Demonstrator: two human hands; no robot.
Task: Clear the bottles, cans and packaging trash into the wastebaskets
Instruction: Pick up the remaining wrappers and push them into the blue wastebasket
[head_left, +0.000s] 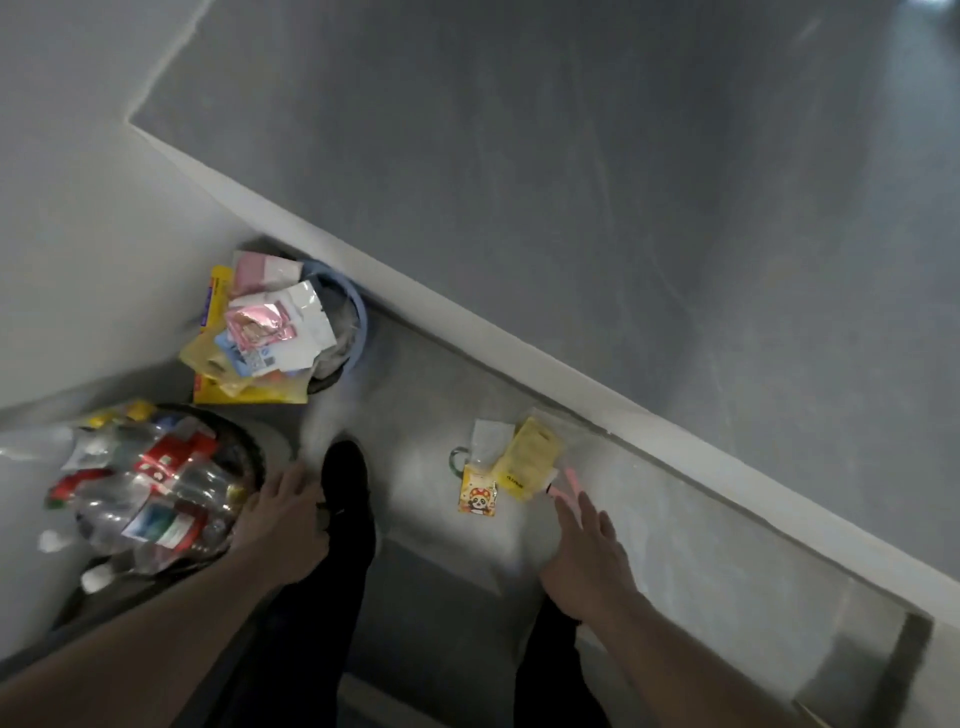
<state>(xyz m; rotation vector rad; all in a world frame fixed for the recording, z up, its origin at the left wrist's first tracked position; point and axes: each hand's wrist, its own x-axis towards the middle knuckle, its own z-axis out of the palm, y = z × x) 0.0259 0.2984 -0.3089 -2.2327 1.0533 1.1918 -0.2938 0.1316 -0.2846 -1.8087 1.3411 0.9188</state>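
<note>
A black wastebasket at the lower left is heaped with clear plastic bottles and red-labelled cans. A blue wastebasket behind it overflows with yellow, pink and white packets. On the grey floor lie a yellow pouch, a small panda-print packet, a white packet and a green ring. My left hand hovers empty, fingers relaxed, beside the black basket's rim. My right hand is stretched flat, fingers straight, just short of the yellow pouch, holding nothing.
A white baseboard and grey wall run diagonally behind the floor trash. A pale wall backs the baskets at the left. My black shoe and dark trouser legs stand between the black basket and the loose packets.
</note>
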